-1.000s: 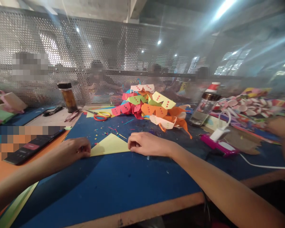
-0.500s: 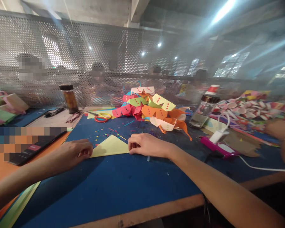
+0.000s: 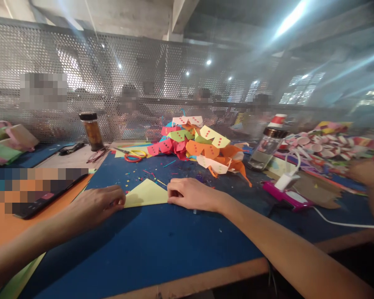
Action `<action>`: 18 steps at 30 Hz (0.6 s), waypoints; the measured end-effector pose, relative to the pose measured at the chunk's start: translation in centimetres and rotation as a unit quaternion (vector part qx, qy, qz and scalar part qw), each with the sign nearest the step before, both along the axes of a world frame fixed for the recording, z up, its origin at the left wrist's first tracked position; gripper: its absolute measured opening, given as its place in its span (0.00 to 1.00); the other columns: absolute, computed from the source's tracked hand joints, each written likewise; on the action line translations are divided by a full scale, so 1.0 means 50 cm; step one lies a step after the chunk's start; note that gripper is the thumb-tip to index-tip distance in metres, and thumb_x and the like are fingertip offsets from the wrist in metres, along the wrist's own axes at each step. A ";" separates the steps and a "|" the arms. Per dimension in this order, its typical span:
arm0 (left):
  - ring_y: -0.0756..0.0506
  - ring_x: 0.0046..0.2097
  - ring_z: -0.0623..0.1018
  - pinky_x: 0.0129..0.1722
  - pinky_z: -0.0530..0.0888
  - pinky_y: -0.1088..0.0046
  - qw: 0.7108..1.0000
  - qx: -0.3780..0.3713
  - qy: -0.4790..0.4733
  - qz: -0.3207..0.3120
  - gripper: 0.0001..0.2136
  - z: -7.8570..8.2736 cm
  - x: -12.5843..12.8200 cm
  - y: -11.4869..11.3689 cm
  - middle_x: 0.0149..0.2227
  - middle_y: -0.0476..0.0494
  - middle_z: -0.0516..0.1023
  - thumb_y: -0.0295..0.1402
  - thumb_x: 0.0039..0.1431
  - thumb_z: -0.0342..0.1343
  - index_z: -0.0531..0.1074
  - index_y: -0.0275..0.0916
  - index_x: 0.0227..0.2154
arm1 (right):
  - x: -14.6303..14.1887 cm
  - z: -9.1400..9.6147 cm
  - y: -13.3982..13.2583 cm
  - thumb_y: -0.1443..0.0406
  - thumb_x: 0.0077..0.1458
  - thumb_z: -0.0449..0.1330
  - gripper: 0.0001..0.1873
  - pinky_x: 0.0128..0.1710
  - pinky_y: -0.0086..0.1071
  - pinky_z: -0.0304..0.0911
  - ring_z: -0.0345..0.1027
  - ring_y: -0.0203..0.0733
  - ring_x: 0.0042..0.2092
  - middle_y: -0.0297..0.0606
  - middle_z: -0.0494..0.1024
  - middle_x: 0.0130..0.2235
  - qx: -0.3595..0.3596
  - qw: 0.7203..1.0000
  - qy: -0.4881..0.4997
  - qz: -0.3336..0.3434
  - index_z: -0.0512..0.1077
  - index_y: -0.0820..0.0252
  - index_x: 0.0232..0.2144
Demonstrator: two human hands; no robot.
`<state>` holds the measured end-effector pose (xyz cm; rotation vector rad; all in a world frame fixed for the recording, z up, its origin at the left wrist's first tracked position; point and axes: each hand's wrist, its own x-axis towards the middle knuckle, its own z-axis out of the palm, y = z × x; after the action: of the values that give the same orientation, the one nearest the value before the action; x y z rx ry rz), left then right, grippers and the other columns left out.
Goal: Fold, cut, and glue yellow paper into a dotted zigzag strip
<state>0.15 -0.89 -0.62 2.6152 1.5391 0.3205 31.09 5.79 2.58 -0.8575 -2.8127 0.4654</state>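
A pale yellow sheet of paper (image 3: 147,194), folded into a triangle, lies on the blue table mat (image 3: 162,249) with its peak pointing away from me. My left hand (image 3: 101,201) is closed at the left corner of the paper, fingers curled. At the opposite corner, my right hand (image 3: 195,194) pinches the fold between thumb and fingers. Both corners are hidden beneath my fingers. Small coloured paper scraps (image 3: 140,177) are scattered just beyond the peak.
Behind the paper sit scissors (image 3: 134,155) and a heap of folded paper shapes (image 3: 187,143). A jar (image 3: 92,131), a phone (image 3: 50,195) and orange paper are on the left. To the right are a bottle (image 3: 264,149), a power strip (image 3: 288,196) and another person's arm (image 3: 369,178).
My left hand has shifted slightly right along the paper, covering more of its left corner. My right hand stays at its corner, and the view has tilted a little.
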 end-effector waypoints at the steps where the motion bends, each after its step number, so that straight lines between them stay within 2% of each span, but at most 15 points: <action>1: 0.47 0.30 0.73 0.31 0.63 0.71 1.000 0.010 0.000 -0.008 0.11 -0.003 0.000 0.000 0.32 0.47 0.74 0.35 0.67 0.44 0.70 0.41 0.33 | -0.001 -0.001 -0.001 0.65 0.58 0.58 0.05 0.36 0.32 0.57 0.67 0.39 0.37 0.37 0.74 0.37 0.002 1.000 0.002 0.003 0.70 0.58 0.30; 4: 0.48 0.29 0.72 0.30 0.63 0.71 0.999 0.033 -0.003 -0.030 0.12 -0.011 -0.003 0.002 0.34 0.46 0.73 0.34 0.68 0.43 0.70 0.40 0.33 | -0.005 -0.004 -0.006 0.69 0.58 0.56 0.04 0.37 0.31 0.58 0.67 0.38 0.37 0.38 0.74 0.39 0.004 1.000 0.007 0.019 0.71 0.59 0.34; 7: 0.49 0.28 0.71 0.29 0.64 0.72 0.999 0.034 -0.002 -0.031 0.11 -0.017 -0.003 0.002 0.32 0.48 0.72 0.32 0.68 0.43 0.69 0.40 0.32 | -0.009 -0.006 -0.013 0.71 0.59 0.53 0.10 0.39 0.31 0.59 0.68 0.38 0.39 0.40 0.74 0.42 0.009 0.999 0.009 0.035 0.73 0.58 0.40; 9: 0.48 0.29 0.72 0.29 0.64 0.72 0.999 0.043 -0.004 -0.030 0.10 -0.018 -0.002 0.000 0.32 0.48 0.73 0.31 0.67 0.43 0.70 0.41 0.35 | -0.011 -0.007 -0.017 0.70 0.60 0.52 0.11 0.41 0.32 0.59 0.68 0.38 0.40 0.40 0.74 0.43 0.015 0.999 0.009 0.040 0.73 0.59 0.41; 13: 0.46 0.36 0.77 0.33 0.68 0.71 0.997 0.065 -0.005 -0.046 0.14 -0.019 0.004 -0.005 0.40 0.45 0.76 0.27 0.65 0.43 0.72 0.44 0.44 | -0.015 -0.011 -0.019 0.67 0.62 0.53 0.10 0.41 0.32 0.60 0.69 0.39 0.41 0.40 0.74 0.43 0.027 0.999 0.011 0.038 0.74 0.58 0.43; 18: 0.46 0.38 0.78 0.36 0.70 0.71 0.997 0.059 0.006 -0.047 0.13 -0.020 0.012 -0.010 0.42 0.44 0.76 0.26 0.65 0.43 0.73 0.43 0.40 | -0.018 -0.019 -0.017 0.65 0.64 0.53 0.10 0.42 0.33 0.60 0.69 0.40 0.42 0.39 0.74 0.44 0.042 0.998 0.010 0.039 0.74 0.57 0.43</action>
<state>0.74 -1.38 -1.61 2.7732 1.4363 0.4009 30.21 4.93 1.63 -0.7264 -2.8334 0.3611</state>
